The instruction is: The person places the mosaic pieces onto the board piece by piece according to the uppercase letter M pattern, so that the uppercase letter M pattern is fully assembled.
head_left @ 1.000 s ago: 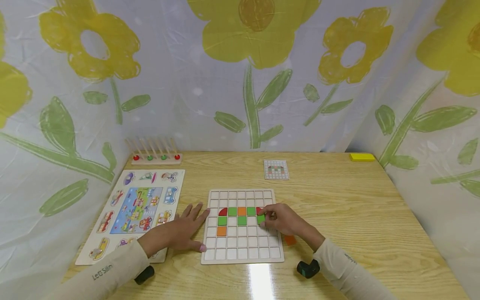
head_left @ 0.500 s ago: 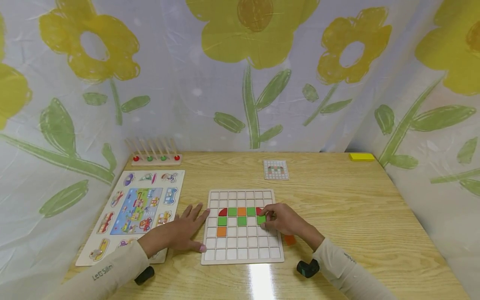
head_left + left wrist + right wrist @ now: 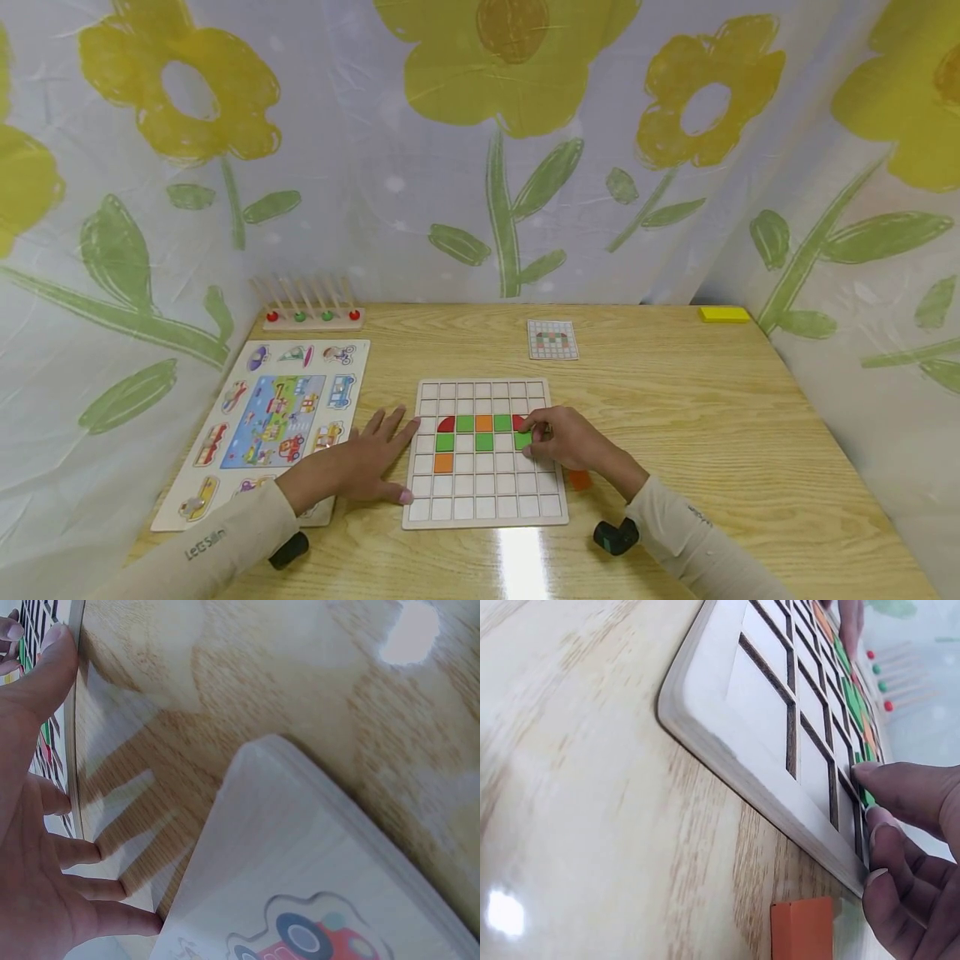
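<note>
A wooden grid board (image 3: 484,507) lies flat on the table, with red, green and orange tiles set in some of its cells. My right hand (image 3: 566,437) is over the board's right side, thumb and forefinger pinching a green tile (image 3: 522,440) at a cell just below a red rounded tile (image 3: 518,422). In the right wrist view the fingers partly hide that green tile (image 3: 867,796). My left hand (image 3: 369,458) rests with spread fingers at the board's left edge, its thumb touching the rim. An orange tile (image 3: 580,481) lies on the table beside the board's right edge.
A vehicle puzzle board (image 3: 345,354) lies left of my left hand. Behind it stands a peg rack (image 3: 313,319) with red and green beads. A small pattern card (image 3: 552,339) lies beyond the grid board, and a yellow block (image 3: 723,314) sits at the far right.
</note>
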### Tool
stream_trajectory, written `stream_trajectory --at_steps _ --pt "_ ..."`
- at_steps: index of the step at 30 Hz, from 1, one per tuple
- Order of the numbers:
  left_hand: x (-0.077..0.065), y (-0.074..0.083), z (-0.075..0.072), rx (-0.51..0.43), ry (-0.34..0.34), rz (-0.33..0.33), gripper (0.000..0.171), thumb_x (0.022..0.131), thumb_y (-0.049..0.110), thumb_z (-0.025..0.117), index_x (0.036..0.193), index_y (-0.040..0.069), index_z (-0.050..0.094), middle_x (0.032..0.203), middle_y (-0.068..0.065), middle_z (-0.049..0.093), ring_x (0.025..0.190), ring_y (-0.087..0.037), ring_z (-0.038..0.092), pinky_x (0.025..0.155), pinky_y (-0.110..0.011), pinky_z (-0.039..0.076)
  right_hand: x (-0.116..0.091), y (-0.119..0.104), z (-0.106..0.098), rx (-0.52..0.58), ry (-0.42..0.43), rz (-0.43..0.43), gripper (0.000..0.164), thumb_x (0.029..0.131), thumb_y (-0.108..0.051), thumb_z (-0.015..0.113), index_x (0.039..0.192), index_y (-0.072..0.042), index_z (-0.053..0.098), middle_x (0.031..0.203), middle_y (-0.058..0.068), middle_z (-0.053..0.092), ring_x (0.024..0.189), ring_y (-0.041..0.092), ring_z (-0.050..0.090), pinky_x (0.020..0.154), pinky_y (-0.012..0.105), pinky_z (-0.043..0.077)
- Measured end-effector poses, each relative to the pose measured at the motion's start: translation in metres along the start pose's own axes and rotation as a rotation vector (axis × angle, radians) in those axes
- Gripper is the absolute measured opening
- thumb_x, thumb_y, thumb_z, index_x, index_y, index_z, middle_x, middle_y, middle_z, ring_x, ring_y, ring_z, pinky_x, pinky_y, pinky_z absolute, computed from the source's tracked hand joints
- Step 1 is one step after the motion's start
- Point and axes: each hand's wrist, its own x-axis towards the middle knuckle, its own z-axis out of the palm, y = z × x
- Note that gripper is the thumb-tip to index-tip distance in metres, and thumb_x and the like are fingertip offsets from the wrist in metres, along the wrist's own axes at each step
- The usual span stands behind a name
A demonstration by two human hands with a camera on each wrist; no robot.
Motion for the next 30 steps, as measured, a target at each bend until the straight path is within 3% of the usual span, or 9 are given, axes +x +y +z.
stream_trajectory --at_steps 12,30 --pt "-0.003 0.003 -0.002 -0.005 -0.007 0.001 0.111 0.084 0.068 0.066 0.162 0.009 0.014 0.167 -0.026 0.005 0.150 -0.055 0.008 0.108 -0.077 0.022 -0.001 0.001 0.001 -0.013 0.013 -0.001 0.021 0.087 -0.010 0.079 0.107 -0.008 0.073 0.080 -0.005 0.060 0.071 0.011 0.053 0.062 0.021 0.043" --pt "-0.003 0.004 -0.003 -0.001 -0.011 0.006 0.111 0.084 0.068 0.065 0.162 0.008 0.014 0.166 -0.026 0.005 0.150 -0.056 0.008 0.107 -0.078 0.022 -0.013 0.008 -0.011 0.008 0.026 -0.081 0.020 0.091 -0.019 0.075 0.108 -0.009 0.073 0.084 -0.006 0.064 0.063 0.008 0.051 0.057 0.020 0.043"
